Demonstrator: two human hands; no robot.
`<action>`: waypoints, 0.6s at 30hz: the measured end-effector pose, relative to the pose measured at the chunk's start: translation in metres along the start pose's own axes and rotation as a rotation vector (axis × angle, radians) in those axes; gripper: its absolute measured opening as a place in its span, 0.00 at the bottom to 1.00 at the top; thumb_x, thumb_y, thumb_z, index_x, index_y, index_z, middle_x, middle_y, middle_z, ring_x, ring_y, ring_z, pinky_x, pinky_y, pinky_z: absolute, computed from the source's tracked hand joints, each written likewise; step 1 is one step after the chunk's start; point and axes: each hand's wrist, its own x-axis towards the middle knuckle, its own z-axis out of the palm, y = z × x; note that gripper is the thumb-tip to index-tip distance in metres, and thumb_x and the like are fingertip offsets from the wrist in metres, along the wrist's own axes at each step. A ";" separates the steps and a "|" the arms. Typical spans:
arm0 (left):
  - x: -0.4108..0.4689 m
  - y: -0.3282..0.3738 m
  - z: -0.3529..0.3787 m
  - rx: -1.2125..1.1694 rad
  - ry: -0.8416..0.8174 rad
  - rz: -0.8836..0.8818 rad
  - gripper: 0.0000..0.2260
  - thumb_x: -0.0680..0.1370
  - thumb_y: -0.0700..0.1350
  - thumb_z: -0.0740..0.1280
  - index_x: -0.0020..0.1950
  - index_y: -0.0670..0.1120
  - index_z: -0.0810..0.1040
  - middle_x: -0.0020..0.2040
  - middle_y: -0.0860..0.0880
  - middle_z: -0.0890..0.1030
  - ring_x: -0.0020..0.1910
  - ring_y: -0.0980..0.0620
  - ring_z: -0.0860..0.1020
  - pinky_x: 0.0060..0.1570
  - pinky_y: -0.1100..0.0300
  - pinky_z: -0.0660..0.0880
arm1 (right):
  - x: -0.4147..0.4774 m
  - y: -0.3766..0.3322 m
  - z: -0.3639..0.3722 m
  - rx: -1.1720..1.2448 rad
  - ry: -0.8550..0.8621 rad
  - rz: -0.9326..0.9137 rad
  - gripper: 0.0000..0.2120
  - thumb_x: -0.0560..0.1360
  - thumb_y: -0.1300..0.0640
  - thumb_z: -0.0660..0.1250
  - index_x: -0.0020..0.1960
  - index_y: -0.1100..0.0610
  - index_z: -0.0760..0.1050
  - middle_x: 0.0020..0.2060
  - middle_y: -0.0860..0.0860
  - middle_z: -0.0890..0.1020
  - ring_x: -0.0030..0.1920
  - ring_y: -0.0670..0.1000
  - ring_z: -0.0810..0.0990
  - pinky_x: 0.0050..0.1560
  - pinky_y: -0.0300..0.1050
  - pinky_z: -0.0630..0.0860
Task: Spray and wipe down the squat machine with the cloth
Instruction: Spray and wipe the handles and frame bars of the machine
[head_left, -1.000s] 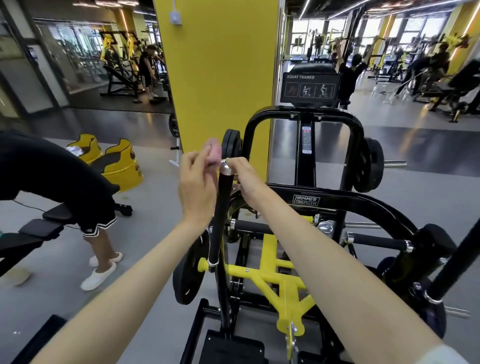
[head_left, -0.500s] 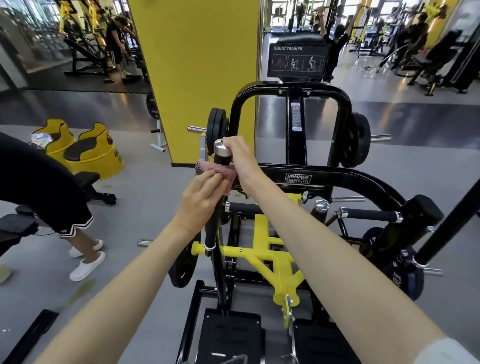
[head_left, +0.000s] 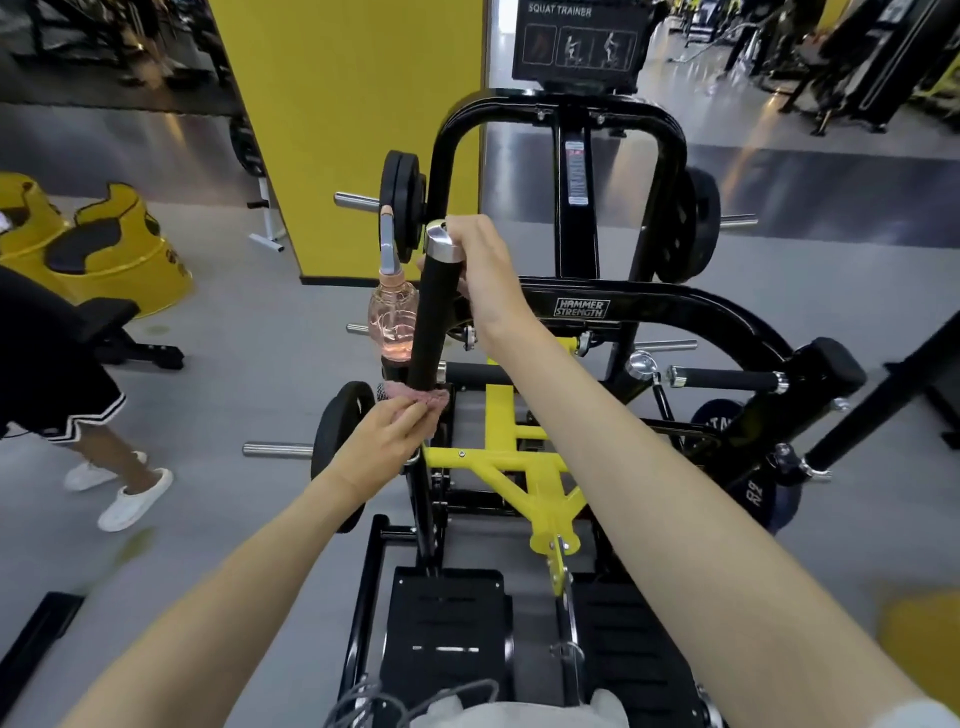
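Note:
The black and yellow squat machine stands in front of me. Its upright black handle with a chrome cap rises at centre. My left hand pinches a pink cloth around the handle's lower end. My right hand sits at the handle's top, its fingers reaching behind the bar. A clear pink spray bottle with a grey trigger head hangs upright just left of the handle, apparently held by those hidden fingers.
Weight plates hang on pegs on both sides of the frame. Black foot plates lie below. A person in black shorts and white shoes stands at left beside a bench. A yellow pillar rises behind.
My left hand has slid the cloth down the handle from its chrome top to its lower end. The view has tilted downward, and the spray bottle has come into sight.

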 end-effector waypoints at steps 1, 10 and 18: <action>-0.005 0.002 0.005 0.003 -0.028 0.020 0.15 0.79 0.32 0.60 0.65 0.34 0.75 0.60 0.40 0.79 0.58 0.45 0.77 0.58 0.52 0.76 | 0.001 0.001 0.000 -0.002 -0.004 0.003 0.13 0.69 0.44 0.60 0.47 0.52 0.72 0.55 0.62 0.77 0.60 0.61 0.75 0.64 0.62 0.70; -0.040 0.011 0.037 0.035 -0.373 0.019 0.25 0.77 0.29 0.40 0.71 0.31 0.64 0.70 0.37 0.70 0.66 0.40 0.72 0.67 0.47 0.69 | 0.004 0.004 -0.001 -0.019 -0.016 0.014 0.12 0.69 0.45 0.60 0.47 0.51 0.71 0.55 0.65 0.77 0.60 0.64 0.75 0.63 0.63 0.71; -0.038 0.037 0.031 -0.080 -0.593 -0.161 0.29 0.63 0.33 0.67 0.66 0.34 0.73 0.62 0.40 0.76 0.57 0.41 0.71 0.56 0.51 0.75 | 0.002 0.004 0.001 -0.010 -0.011 0.029 0.12 0.69 0.43 0.59 0.48 0.49 0.71 0.55 0.64 0.77 0.60 0.63 0.74 0.63 0.64 0.70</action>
